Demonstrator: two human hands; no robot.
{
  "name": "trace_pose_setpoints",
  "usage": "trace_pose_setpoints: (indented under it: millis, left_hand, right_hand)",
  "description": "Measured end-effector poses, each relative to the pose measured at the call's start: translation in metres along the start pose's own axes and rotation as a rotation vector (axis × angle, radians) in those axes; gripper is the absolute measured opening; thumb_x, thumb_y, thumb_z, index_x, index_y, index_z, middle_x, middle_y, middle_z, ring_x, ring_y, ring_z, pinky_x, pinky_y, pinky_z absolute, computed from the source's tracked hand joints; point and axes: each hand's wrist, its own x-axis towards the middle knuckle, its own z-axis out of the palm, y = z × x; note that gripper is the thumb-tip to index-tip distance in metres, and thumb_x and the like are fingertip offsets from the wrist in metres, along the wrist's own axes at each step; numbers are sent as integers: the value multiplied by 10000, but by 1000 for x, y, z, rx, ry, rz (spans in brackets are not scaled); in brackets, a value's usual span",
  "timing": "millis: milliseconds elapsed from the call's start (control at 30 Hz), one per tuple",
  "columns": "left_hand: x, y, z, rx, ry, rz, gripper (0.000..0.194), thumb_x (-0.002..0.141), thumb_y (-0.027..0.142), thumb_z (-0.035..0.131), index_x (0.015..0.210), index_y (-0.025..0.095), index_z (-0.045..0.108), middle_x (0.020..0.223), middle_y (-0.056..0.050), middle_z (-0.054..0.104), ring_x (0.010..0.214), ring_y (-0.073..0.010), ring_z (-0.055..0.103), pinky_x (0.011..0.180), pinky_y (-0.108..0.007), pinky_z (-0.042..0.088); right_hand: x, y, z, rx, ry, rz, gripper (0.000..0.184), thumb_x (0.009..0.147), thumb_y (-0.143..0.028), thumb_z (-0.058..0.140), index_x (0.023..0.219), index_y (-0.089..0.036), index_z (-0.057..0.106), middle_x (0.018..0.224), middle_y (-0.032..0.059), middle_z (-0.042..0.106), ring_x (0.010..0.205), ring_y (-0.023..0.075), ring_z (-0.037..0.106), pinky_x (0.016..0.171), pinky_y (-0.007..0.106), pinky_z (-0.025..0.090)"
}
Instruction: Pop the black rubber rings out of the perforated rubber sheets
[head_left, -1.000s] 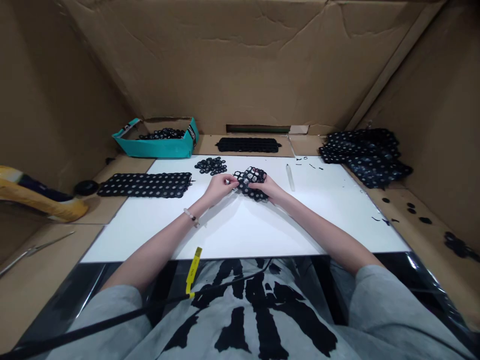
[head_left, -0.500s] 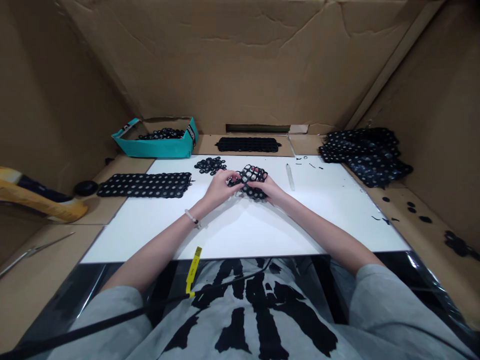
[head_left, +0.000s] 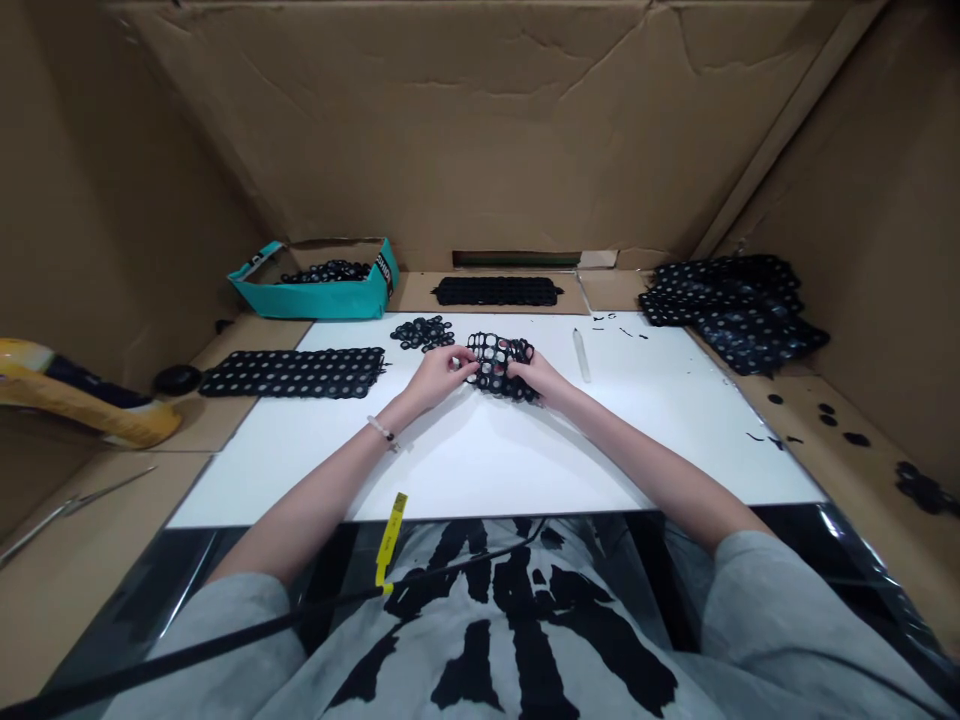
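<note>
Over the middle of the white board point(head_left: 480, 450) both hands hold a black rubber sheet point(head_left: 499, 362) punched with round holes. My left hand point(head_left: 441, 372) pinches its left edge with closed fingers. My right hand point(head_left: 541, 377) grips its right side from below, fingers curled round it. Just beyond my left hand lies a small pile of black rings point(head_left: 424, 332).
A full perforated black sheet point(head_left: 294, 371) lies at the left. A teal box point(head_left: 319, 282) with black rings stands at the back left, another black sheet point(head_left: 497, 290) at the back centre, a heap of sheets point(head_left: 735, 310) at the right. A clear tube point(head_left: 579, 353) lies nearby. Scissors point(head_left: 67, 505) rest at left.
The sheet has been turned and shifted slightly in my hands; my left fingers moved along its left edge. Nothing else on the board has moved.
</note>
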Motion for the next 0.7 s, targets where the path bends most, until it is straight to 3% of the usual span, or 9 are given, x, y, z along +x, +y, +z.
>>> trace_pose_setpoints:
  millis: [67,167,300,433,700]
  left_hand:
    - [-1,2,5,-8,-37,14,258,806,399,652,912,179,732,813,-35,711,742,-177,594,685,-279,439]
    - [-2,2,11,-62,-86,3,237,772,386,682,882,180,724,798,-28,705,732,-171,593,678,-276,436]
    - [-1,0,12,-183,-149,-20,257,740,416,706,832,176,696,834,-29,704,775,-176,600,704,-276,443]
    - [1,4,8,-347,-192,-85,304,709,445,730,808,161,678,839,-32,696,745,-161,585,706,-278,451]
    - [3,11,4,-415,-185,-175,290,638,407,745,781,155,730,741,-45,699,678,-172,591,657,-304,471]
  right_hand:
    - [-4,-1,2,-9,-35,-14,498,589,-193,715,1077,-173,616,938,26,711,925,208,648,920,379,513]
    - [-8,0,4,-44,-64,-61,592,555,-256,819,1100,-168,607,1018,49,712,959,206,645,935,378,504]
    - [-9,3,3,-8,-114,-68,721,514,-258,876,1168,-177,583,942,26,717,892,189,659,915,373,517]
    - [-10,2,4,92,-202,-29,738,526,-255,881,1198,-204,578,933,4,713,860,167,663,897,349,529]
    - [-6,9,4,-135,-121,-140,618,564,-260,847,1135,-224,611,982,-5,704,893,149,661,884,307,533]
